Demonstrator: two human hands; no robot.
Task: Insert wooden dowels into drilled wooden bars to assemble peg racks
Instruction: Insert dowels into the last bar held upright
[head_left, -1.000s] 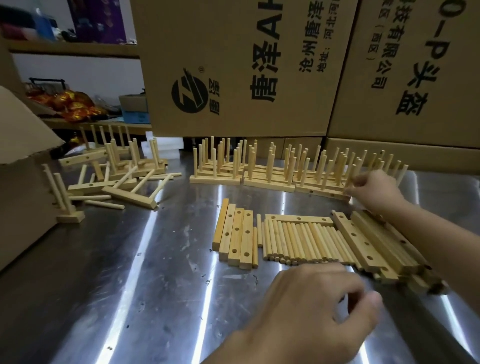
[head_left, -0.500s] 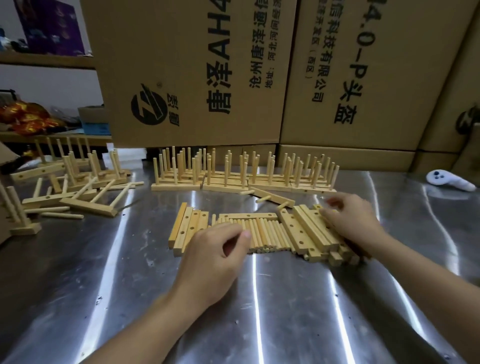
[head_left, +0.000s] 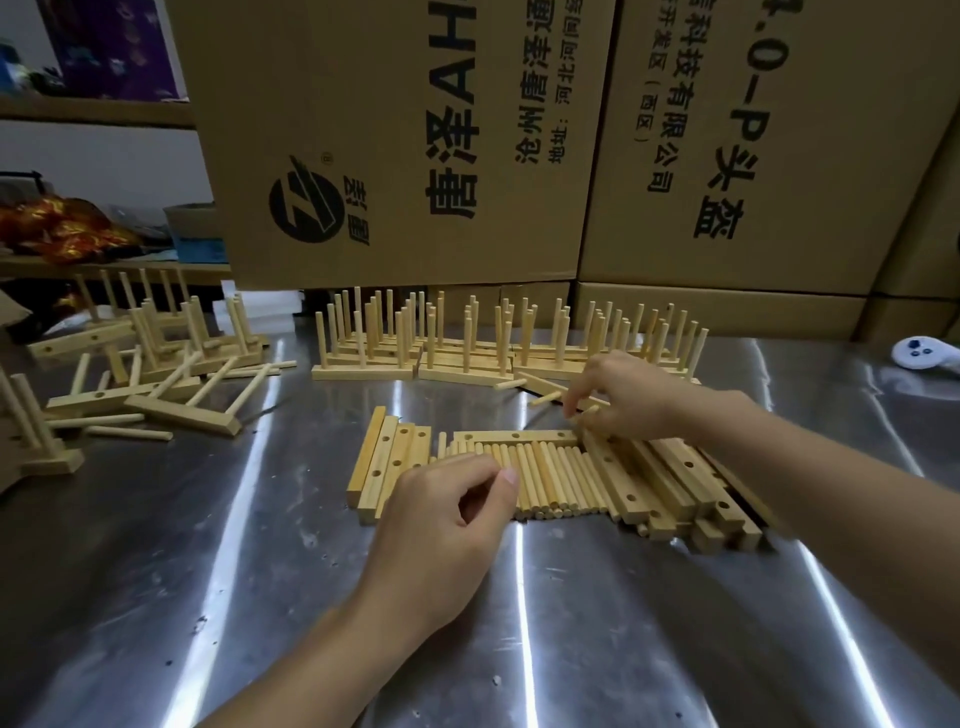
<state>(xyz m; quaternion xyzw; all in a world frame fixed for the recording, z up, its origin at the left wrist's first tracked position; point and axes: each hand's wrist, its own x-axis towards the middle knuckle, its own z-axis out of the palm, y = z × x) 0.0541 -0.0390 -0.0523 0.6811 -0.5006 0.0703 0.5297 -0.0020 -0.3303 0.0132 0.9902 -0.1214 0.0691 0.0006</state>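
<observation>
Steel tabletop (head_left: 571, 623) holds finished racks (head_left: 467, 358) behind the dowel row (head_left: 550, 478) and unfilled bars (head_left: 675, 483) beside it, indicating that work remains; right hand (head_left: 628, 400) pinches a dowel (head_left: 586, 411) at its far edge, left hand (head_left: 441, 525) curls over its near edge, grasp indeterminable.

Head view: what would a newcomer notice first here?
The row of finished peg racks stands upright at the back of the steel table, before big printed cardboard boxes. In the middle lies a mat of loose dowels, with drilled bars piled at its right. The left hand is over the dowels, the right hand at the bars' far end.
</observation>
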